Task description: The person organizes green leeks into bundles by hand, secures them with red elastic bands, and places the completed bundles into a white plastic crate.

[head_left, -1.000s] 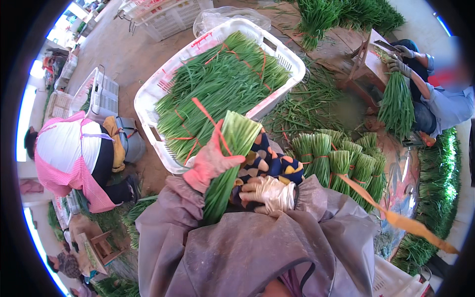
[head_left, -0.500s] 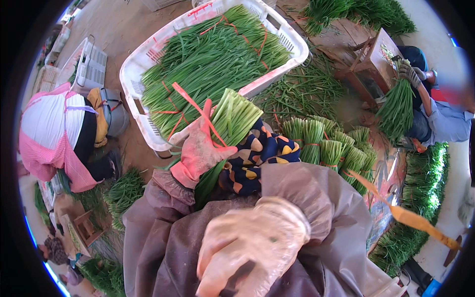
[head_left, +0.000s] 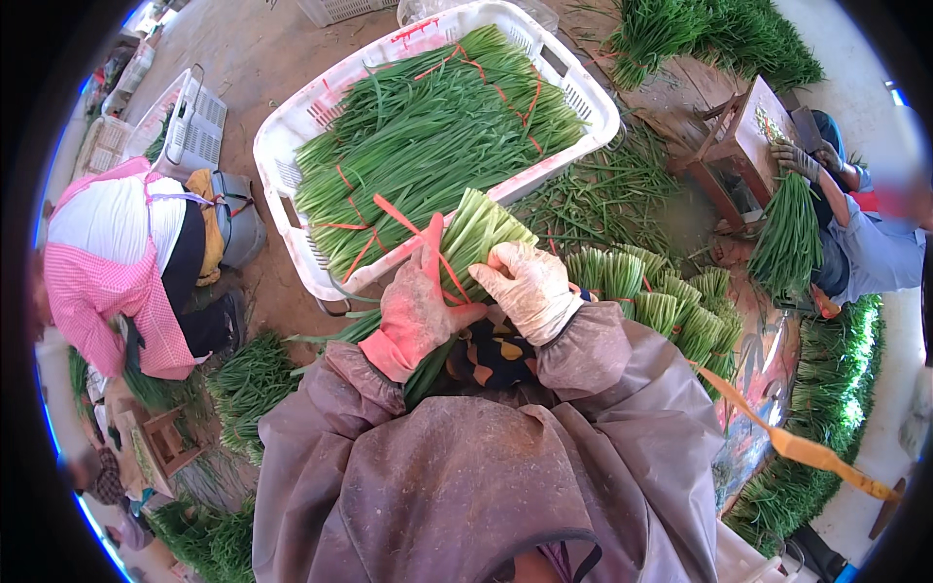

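Note:
A bundle of garlic chives [head_left: 489,233] lies slanted in front of me, its pale stem ends pointing up and right. My left hand [head_left: 416,309], in a pink glove, is closed around its left side, with thumb and forefinger stretched apart. A red strip [head_left: 413,220] crosses that forefinger and runs over the bundle toward the thumb. My right hand [head_left: 531,291], in a whitish glove, has its curled fingers against the stems on the right side; whether they also pinch the strip is hidden.
Ahead stands a white plastic crate [head_left: 277,194] full of tied chives. More tied bundles [head_left: 671,301] stand upright at my right. Loose stems [head_left: 612,189] litter the floor. One co-worker [head_left: 126,253] bends at the left; another [head_left: 870,243] handles chives by a wooden stand [head_left: 743,146].
My right hand, blurred above my lap before, has moved up and forward to the bundle's right side. My left hand still holds the bundle. The view has shifted slightly.

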Available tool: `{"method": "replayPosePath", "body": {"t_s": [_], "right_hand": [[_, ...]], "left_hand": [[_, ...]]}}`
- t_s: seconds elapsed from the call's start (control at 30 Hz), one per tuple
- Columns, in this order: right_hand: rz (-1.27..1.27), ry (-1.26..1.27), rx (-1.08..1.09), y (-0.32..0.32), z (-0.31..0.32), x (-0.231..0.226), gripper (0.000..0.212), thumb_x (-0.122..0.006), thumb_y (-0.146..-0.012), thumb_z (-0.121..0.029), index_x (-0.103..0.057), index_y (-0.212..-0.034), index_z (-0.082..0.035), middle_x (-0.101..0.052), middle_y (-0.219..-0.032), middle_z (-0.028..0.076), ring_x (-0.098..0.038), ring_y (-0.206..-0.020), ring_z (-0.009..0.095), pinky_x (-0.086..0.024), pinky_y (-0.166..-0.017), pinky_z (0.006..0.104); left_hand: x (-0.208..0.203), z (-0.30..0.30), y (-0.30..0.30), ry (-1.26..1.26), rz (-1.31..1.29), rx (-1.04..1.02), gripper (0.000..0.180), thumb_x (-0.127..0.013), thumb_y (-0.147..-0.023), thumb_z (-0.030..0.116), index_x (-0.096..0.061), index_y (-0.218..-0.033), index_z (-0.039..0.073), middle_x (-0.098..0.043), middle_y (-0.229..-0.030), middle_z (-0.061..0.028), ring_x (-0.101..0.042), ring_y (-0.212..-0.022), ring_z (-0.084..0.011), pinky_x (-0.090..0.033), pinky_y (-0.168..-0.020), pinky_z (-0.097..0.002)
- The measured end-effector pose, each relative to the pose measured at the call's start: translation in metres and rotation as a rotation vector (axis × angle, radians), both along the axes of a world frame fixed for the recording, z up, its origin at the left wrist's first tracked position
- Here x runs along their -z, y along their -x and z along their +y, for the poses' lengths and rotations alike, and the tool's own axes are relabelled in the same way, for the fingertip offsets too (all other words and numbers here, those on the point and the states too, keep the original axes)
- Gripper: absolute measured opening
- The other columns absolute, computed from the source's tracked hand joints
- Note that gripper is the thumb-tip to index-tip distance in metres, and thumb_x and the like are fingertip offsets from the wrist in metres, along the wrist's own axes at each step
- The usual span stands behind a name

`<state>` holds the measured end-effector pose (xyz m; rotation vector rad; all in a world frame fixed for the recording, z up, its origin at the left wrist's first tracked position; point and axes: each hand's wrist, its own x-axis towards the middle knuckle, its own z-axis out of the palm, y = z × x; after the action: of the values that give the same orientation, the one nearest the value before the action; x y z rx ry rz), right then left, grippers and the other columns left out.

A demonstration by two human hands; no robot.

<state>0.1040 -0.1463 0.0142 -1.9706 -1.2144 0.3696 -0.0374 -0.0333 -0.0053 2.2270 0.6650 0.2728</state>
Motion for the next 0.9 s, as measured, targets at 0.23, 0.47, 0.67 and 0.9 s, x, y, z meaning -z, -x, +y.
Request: {"method": "replayPosePath", "body": {"t_s": [0.23,0.47,0.67,0.9], "right_hand": [[-0.250,0.020,0.306,-0.106,-0.030,0.013,0.011,-0.067,-0.084,-0.020,-0.062,-0.084,-0.010,-0.063,-0.077,0.009,-0.064,-0.069,0.024,-0.053,-0.063,0.0361],[0.104,-0.114,0.118,-0.104,-0.048,-0.024,0.025,-0.071,-0.083,-0.013,-0.064,-0.106,-0.006,-0.064,-0.096,0.010,-0.063,-0.092,0.024,-0.053,-0.083,0.0346],[-0.394,0.131,-0.118,0.004,0.000,0.001,0.042,-0.073,-0.076,-0.037,-0.056,-0.103,-0.009,-0.056,-0.087,0.007,-0.059,-0.081,0.026,-0.050,-0.066,0.0376],[-0.511,0.059,-0.200,0.018,-0.004,0.010,0.035,-0.066,-0.082,-0.037,-0.056,-0.101,-0.010,-0.059,-0.081,0.005,-0.063,-0.075,0.023,-0.051,-0.062,0.0375]], "left_hand": [[-0.026,0.011,0.001,0.095,0.111,0.031,0.122,-0.090,-0.053,0.032,-0.022,-0.150,0.001,-0.046,-0.138,-0.0229,-0.043,-0.130,-0.0356,-0.035,-0.109,-0.0417],[-0.014,0.020,0.002,0.095,0.066,0.096,0.129,-0.090,-0.054,0.039,-0.015,-0.151,-0.001,-0.045,-0.139,-0.0222,-0.043,-0.130,-0.0349,-0.034,-0.109,-0.0406],[-0.022,0.013,-0.002,0.116,0.076,0.049,0.123,-0.091,-0.055,0.026,-0.016,-0.149,-0.004,-0.044,-0.140,-0.0246,-0.043,-0.131,-0.0373,-0.037,-0.108,-0.0402],[-0.013,0.012,-0.002,0.252,-0.132,0.078,0.121,-0.092,-0.056,0.025,-0.018,-0.147,-0.005,-0.047,-0.139,-0.0185,-0.046,-0.129,-0.0312,-0.036,-0.108,-0.0390]]}}
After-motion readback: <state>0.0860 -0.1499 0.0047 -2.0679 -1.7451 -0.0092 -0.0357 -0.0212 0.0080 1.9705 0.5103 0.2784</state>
